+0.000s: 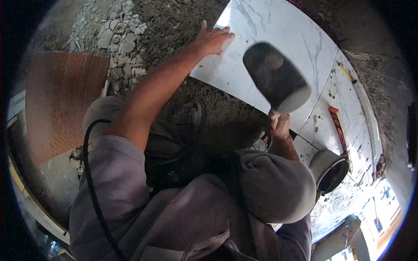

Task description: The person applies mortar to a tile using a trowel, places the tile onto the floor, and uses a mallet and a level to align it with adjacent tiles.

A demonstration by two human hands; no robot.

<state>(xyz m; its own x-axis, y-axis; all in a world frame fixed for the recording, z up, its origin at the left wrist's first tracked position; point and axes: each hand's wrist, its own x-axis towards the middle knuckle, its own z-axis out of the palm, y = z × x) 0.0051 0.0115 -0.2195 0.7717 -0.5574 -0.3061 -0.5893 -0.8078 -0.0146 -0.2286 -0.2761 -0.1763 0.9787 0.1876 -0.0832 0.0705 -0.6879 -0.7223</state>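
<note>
My left hand [214,42] lies at the left edge of a large white marble-patterned tile [285,26], its fingers spread out on the glossy surface. In my right hand [281,125] is a rubber mallet [273,71], gripped by its handle near the tile's near edge. The mallet's dark, wide head with a pale end is raised above the tile and slightly blurred. Most of its handle is hidden by the head and my fingers.
Right of this tile, more tiles carry a red spirit level [338,128], a yellow-and-black tool [347,72] and a bucket [332,171]. Rubble [119,39] and dark wet mortar [163,21] cover the far left ground. A reddish-brown sheet [65,100] lies at left.
</note>
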